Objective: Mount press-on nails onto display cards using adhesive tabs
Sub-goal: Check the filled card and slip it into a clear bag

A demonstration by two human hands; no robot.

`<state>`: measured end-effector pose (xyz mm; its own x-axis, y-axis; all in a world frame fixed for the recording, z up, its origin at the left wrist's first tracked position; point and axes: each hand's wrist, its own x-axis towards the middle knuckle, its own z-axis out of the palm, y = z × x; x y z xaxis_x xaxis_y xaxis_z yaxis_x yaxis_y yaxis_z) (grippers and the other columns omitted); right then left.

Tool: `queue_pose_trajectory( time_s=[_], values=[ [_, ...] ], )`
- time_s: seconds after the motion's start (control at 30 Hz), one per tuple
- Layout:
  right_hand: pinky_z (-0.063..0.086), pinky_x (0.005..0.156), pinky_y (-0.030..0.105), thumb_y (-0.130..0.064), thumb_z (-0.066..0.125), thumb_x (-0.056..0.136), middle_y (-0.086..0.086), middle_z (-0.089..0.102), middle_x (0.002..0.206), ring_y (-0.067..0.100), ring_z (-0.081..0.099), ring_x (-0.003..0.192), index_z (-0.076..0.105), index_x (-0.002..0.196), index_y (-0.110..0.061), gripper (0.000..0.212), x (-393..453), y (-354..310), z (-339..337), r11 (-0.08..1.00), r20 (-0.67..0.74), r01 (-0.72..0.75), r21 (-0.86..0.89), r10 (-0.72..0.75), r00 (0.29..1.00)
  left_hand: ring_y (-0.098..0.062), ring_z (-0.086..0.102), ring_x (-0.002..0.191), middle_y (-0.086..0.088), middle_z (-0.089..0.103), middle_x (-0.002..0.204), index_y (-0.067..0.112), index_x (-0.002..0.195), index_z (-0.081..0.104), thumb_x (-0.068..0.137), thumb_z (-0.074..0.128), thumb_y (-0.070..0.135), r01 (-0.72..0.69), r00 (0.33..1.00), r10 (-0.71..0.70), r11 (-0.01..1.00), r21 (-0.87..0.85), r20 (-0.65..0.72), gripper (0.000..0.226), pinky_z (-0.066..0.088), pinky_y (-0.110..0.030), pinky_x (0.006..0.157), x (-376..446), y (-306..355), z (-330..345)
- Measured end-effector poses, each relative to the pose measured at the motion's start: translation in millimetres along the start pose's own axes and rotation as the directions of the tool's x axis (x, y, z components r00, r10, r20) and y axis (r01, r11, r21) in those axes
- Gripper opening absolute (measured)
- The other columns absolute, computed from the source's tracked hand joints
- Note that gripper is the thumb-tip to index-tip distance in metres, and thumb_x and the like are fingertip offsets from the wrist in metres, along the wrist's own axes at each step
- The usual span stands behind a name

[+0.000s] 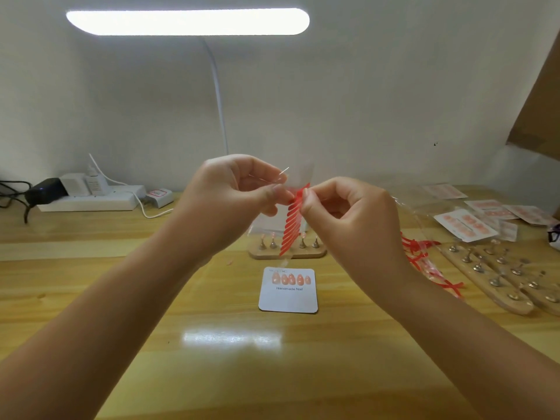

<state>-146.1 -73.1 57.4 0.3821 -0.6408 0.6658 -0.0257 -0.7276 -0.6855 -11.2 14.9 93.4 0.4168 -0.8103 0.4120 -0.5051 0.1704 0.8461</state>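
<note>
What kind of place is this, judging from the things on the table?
Probably a small craft workstation for handmade press-on nails, at home or in a small workshop. Signs: a display card printed "Handmade Nail" carrying nails, wooden nail stands, finished packs, and a desk lamp.

Left hand (242, 189) and right hand (348, 210) raised, fingertips pinching.

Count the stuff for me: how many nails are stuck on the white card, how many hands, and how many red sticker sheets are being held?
Nails on the white card: 5, first one
Hands: 2, left hand and right hand
Red sticker sheet held: 1
Total: 8
</note>
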Motion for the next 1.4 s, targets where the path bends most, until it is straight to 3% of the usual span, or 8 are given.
queue_pose_trajectory(
  time_s=[0.47, 0.57, 0.67, 0.7, 0.87, 1.0, 1.17, 1.4],
  values=[
    [0.06, 0.069, 0.031, -0.012, 0.063, 0.089, 0.004, 0.074, 0.069, 0.019, 0.073, 0.07, 0.07, 0.079, -0.008, 0.013, 11.2, 15.6, -6.5, 0.896, 0.048, -0.303, 0.324, 0.304, 0.951, -0.015, 0.071, 0.077, 0.005, 0.076, 0.08, 0.023, 0.091, 0.073, 0.082, 0.073, 0.028, 0.305, 0.918, -0.386, 0.831, 0.464, 0.087, 0.01, 0.048, -0.035, 0.08, 39.5, -59.7, -108.9],
    [0.06, 0.072, 0.034, -0.012, 0.064, 0.089, 0.006, 0.074, 0.072, 0.021, 0.073, 0.072, 0.07, 0.08, -0.007, 0.012, 10.6, 17.0, -4.8, 0.882, 0.081, -0.335, 0.331, 0.328, 0.941, -0.017, 0.067, 0.085, 0.004, 0.074, 0.086, 0.019, 0.09, 0.071, 0.085, 0.072, 0.031, 0.336, 0.848, -0.528, 0.606, 0.721, 0.049, 0.013, 0.046, -0.028, 0.08, 39.8, -94.0, -106.0],
    [0.06, 0.072, 0.034, -0.011, 0.063, 0.09, 0.008, 0.074, 0.075, 0.022, 0.073, 0.074, 0.071, 0.081, -0.006, 0.014, 9.8, 16.0, -2.8, 0.87, 0.129, -0.362, 0.335, 0.339, 0.932, -0.019, 0.059, 0.094, 0.002, 0.063, 0.102, 0.019, 0.1, 0.066, 0.089, 0.062, 0.039, 0.165, 0.883, -0.462, 0.142, 0.976, -0.082, 0.024, 0.048, -0.029, 0.081, 38.1, -104.2, -94.2],
    [0.061, 0.072, 0.034, -0.01, 0.063, 0.091, 0.009, 0.074, 0.076, 0.022, 0.073, 0.075, 0.071, 0.081, -0.005, 0.014, 10.0, 15.3, -2.5, 0.86, 0.147, -0.372, 0.348, 0.342, 0.928, -0.02, 0.059, 0.095, 0.002, 0.063, 0.103, 0.02, 0.104, 0.066, 0.09, 0.059, 0.04, 0.169, 0.922, -0.374, 0.147, 0.975, -0.103, 0.026, 0.05, -0.031, 0.082, 38.8, -100.1, -88.6],
    [0.06, 0.075, 0.033, -0.011, 0.058, 0.095, 0.009, 0.075, 0.089, 0.021, 0.073, 0.082, 0.069, 0.094, -0.004, 0.013, 10.4, 13.0, -2.3, 0.837, 0.286, -0.406, 0.367, 0.314, 0.905, -0.01, 0.068, 0.082, 0.011, 0.073, 0.086, 0.028, 0.1, 0.071, 0.094, 0.057, 0.037, 0.207, 0.976, -0.219, 0.949, 0.238, 0.025, 0.018, 0.052, -0.025, 0.07, 32.5, -56.9, -37.6],
    [0.058, 0.068, 0.028, -0.018, 0.061, 0.094, 0.003, 0.071, 0.081, 0.012, 0.069, 0.071, 0.069, 0.093, -0.013, 0.01, 9.2, 12.7, -4.1, 0.936, 0.276, -0.278, 0.217, 0.214, 0.937, -0.011, 0.069, 0.088, 0.007, 0.074, 0.098, 0.025, 0.103, 0.069, 0.097, 0.047, 0.042, 0.29, 0.936, -0.287, 0.957, 0.013, 0.204, 0.029, 0.055, -0.026, 0.077, 18.1, -41.8, -5.8],
    [0.039, 0.066, 0.017, -0.014, 0.063, 0.093, 0.004, 0.059, 0.083, 0.012, 0.052, 0.069, 0.072, 0.093, -0.01, 0.01, 6.7, 13.8, -4.0, 0.954, 0.271, 0.231, -0.191, -0.175, 0.947, 0.004, 0.057, 0.111, 0.015, 0.063, 0.122, 0.033, 0.117, 0.063, 0.086, 0.051, 0.048, -0.165, 0.968, 0.141, 0.981, 0.105, 0.208, 0.036, 0.046, -0.017, 0.091, 10.2, -38.2, 0.1],
    [0.038, 0.064, 0.017, -0.014, 0.06, 0.095, 0.001, 0.06, 0.081, 0.008, 0.051, 0.068, 0.07, 0.094, -0.01, 0.01, 6.5, 15.7, -3.8, 0.939, 0.256, 0.256, -0.23, -0.195, 0.947, 0.0, 0.066, 0.08, 0.007, 0.074, 0.084, 0.02, 0.102, 0.071, 0.094, 0.051, 0.036, -0.11, 0.974, 0.088, 0.99, 0.092, 0.211, 0.027, 0.048, -0.014, 0.071, 7.6, -39.9, 5.5]
  ],
)
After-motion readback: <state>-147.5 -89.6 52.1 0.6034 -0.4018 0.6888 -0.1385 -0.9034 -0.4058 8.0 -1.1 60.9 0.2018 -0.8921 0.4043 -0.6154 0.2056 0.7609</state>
